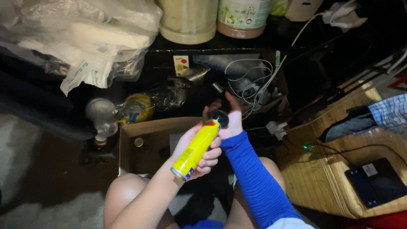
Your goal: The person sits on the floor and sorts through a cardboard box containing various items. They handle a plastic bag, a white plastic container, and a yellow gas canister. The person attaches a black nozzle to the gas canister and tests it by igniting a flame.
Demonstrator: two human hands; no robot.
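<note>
The left hand [199,148] is gripping the yellow spray can [197,146] while the right hand [227,121] is closing on its black cap [220,118], apparently requiring a twist-and-pull.

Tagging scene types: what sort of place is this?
Probably a cluttered corner of a home: an open cardboard box on the floor, plastic bags, tangled cables, and clothes on a wooden surface.
</note>
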